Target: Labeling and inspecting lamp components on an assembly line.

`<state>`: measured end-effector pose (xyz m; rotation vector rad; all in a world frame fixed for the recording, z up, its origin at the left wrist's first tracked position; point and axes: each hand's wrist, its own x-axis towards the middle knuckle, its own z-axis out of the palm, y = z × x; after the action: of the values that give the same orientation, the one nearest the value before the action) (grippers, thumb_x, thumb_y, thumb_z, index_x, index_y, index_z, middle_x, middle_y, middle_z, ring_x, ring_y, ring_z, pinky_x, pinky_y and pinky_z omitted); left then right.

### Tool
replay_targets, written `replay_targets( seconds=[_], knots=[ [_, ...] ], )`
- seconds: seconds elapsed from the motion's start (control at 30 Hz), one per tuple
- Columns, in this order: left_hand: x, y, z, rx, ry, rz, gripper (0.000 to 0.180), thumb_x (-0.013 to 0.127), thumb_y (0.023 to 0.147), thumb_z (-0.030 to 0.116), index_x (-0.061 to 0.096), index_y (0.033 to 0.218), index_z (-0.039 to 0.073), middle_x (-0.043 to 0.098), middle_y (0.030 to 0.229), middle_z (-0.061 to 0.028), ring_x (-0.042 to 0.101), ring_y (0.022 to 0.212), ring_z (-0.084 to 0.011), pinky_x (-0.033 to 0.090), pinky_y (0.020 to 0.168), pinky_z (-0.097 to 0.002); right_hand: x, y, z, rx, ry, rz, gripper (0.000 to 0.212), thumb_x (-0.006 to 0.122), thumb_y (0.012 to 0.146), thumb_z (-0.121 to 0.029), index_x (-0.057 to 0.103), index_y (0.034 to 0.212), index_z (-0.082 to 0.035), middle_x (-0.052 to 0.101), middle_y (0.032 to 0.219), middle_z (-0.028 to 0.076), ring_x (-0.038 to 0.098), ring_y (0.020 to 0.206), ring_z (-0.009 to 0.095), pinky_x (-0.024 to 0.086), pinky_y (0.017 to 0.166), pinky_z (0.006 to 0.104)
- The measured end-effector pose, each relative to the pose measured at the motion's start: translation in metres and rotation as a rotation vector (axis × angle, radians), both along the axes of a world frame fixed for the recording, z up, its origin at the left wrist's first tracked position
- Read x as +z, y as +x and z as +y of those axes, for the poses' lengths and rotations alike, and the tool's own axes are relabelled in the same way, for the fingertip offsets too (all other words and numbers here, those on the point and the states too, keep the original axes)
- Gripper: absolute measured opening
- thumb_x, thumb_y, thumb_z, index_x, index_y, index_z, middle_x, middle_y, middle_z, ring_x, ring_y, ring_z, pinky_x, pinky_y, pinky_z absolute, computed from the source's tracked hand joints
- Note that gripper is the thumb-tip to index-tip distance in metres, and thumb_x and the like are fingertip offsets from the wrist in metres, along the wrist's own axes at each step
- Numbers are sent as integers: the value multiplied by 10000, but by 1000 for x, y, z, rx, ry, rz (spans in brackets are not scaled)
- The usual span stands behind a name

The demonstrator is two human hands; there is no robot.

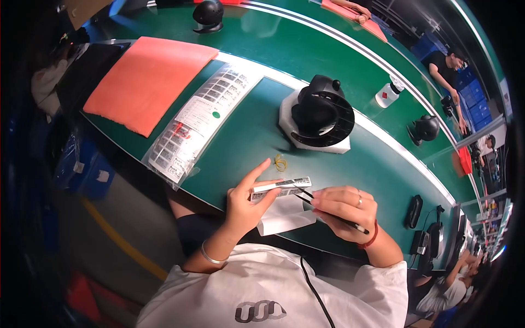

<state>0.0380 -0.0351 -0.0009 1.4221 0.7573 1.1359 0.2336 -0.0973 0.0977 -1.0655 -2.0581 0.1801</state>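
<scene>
My left hand (244,205) pinches a folded strip of printed labels (298,182) between thumb and fingers, its index finger stretched upward. White backing paper (284,221) hangs below the strip. In my right hand (347,206) is a pair of black tweezers (359,227), gripped with the tips at the strip's right part. Whether the tips have caught a label is too small to tell. Just beyond my hands lies a loop of thin yellow bands (280,163). Farther off, a black rounded casing with a curved rim (321,112) rests on a white foam block (284,117).
On the green table, an orange foam mat (153,82) lies at left beside label sheets in clear plastic (199,117). A white bottle (387,95) and more black casings (208,15) stand beyond. Small black devices (415,212) lie at right. Other people work across the table and at far right.
</scene>
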Motion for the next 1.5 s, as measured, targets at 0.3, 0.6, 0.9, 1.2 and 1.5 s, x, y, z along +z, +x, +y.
replay_targets(
  seconds=[0.3,0.6,0.9,1.2,1.5],
  knots=[
    [-3,-1,0,-41,107,52,625,613,804,-99,377,1372,11,683,1011,-168,625,928,-115,491,814,-242,-4,0,11,-30,41,43,323,668,589,144,682,875,-8,670,821,87,669,759,239,538,670,300],
    [3,1,1,-63,78,36,596,644,794,-74,412,1336,10,682,1011,-171,636,889,-118,501,762,-229,-28,33,23,-193,388,-407,335,640,598,-49,670,930,-16,664,897,87,650,805,226,542,664,315],
    [4,-2,-2,-72,5,52,516,668,789,-32,479,1268,6,695,982,-152,668,878,-150,514,771,-260,-37,38,37,-214,371,-416,356,633,606,-61,666,958,-22,663,915,83,654,830,224,547,671,312],
    [2,-5,0,-89,5,42,500,665,797,-23,485,1262,9,693,991,-152,662,861,-138,514,751,-250,-36,35,44,-225,356,-404,353,637,603,-50,670,953,-27,665,918,72,650,847,209,544,676,301],
    [3,-4,1,-87,11,30,478,665,800,-17,498,1247,7,697,982,-143,661,832,-125,515,731,-242,-41,33,45,-237,349,-352,347,667,582,-9,673,928,-35,665,883,63,653,823,205,546,671,300]
  ],
)
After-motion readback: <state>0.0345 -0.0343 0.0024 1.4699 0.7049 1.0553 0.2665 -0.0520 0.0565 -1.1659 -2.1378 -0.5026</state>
